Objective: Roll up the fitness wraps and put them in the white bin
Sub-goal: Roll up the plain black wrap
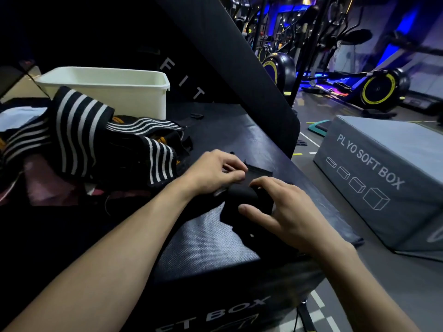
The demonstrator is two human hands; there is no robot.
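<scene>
Both hands, left hand (215, 172) and right hand (285, 212), pinch a black fabric fitness wrap (249, 200) near the right edge of the black padded box (208, 248); the white plastic bin (119, 89) sits at its far edge

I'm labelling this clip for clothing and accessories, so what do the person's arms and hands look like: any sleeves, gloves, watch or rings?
Both forearms are bare up to the frame edge: no sleeves show. The left hand and the right hand wear no gloves. No watch, wristband or ring shows on either wrist or on the fingers in view.
</scene>
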